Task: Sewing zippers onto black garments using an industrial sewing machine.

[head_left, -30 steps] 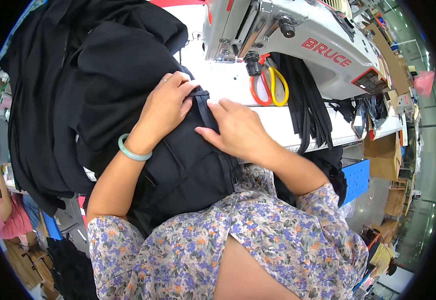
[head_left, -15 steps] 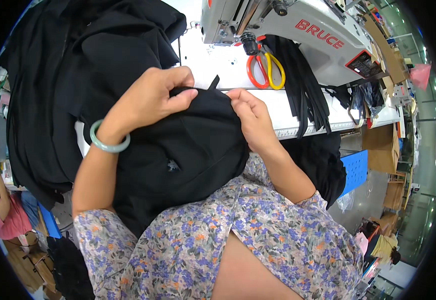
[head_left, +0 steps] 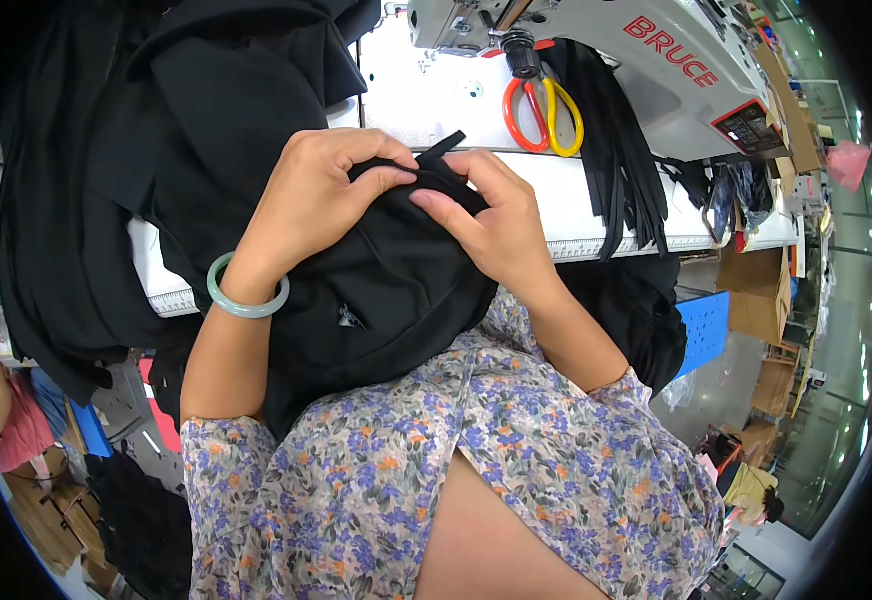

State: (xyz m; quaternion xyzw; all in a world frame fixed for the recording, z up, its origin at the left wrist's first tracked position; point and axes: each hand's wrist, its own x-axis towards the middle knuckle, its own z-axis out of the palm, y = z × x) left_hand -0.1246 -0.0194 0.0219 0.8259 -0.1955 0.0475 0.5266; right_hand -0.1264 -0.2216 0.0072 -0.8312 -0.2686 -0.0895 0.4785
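Note:
A black garment is spread over my lap and the table's front edge, with a small pale motif on it. My left hand, below a pale green bangle, pinches the garment's upper edge between thumb and fingers. Close beside it, my right hand grips the same edge, thumb toward me and fingers behind the cloth. Between the hands a narrow black strip sticks up from the edge. Exactly how the strip joins the cloth is hidden by my fingers.
Beyond my hands stands a white sewing machine. Scissors with red and yellow handles lie by it, next to several black strips. Black fabric is heaped at the left. A person in pink is at the far left.
My hands have come closer together along the garment's edge, the right moving left and its thumb now laid on the cloth. The strip leans further right. The view has shifted slightly.

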